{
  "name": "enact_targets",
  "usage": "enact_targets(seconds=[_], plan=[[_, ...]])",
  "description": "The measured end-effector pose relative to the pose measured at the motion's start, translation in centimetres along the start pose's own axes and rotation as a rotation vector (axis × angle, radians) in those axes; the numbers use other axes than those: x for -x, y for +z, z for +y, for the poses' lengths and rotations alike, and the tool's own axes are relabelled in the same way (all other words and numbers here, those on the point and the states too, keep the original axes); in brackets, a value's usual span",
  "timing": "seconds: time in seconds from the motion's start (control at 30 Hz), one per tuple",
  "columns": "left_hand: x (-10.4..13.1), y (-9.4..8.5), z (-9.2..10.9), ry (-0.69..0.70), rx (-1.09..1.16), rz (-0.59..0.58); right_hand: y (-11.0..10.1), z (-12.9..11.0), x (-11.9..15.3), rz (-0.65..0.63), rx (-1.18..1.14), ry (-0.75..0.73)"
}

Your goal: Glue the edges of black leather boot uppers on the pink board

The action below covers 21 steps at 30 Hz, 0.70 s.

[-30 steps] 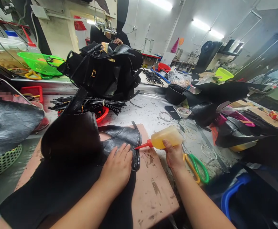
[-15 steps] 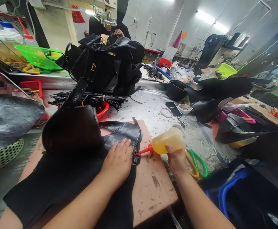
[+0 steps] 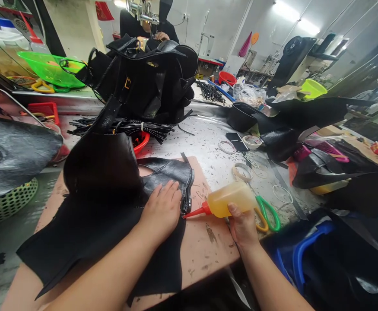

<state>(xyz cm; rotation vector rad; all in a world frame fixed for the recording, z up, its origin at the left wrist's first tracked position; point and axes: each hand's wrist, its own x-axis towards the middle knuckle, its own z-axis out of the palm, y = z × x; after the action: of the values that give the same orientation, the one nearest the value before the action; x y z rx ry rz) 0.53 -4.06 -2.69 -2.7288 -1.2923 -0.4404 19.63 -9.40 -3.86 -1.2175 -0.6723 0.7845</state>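
Head view: right fingers [image 3: 235,210] wrap bottle [image 3: 223,202], left fingers [image 3: 167,191] flat on leather [image 3: 169,171]; overhard squeeze could flood zipper [image 3: 185,190] beside left fingers.

The squeeze bottle [image 3: 234,196] shows yellow contents [image 3: 219,208] and a red nozzle [image 3: 197,211]; the leather-look piece [image 3: 164,172] is black, the board [image 3: 200,259] pink with dark blotches, the scissor handles [image 3: 276,219] green and yellow.

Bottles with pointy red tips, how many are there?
2. The yellow bottle is in the right hand; the second bottle is at the back left, partly behind the green bowl. Others could be hidden from view.
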Motion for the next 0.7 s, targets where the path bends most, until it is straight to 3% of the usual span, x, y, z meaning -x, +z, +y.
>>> enact_targets(seconds=[0.7], plan=[[-0.1,-0.1,0.5,-0.002,0.018,-0.024,-1.9,-0.8,3.6,-0.075,0.098,0.046]])
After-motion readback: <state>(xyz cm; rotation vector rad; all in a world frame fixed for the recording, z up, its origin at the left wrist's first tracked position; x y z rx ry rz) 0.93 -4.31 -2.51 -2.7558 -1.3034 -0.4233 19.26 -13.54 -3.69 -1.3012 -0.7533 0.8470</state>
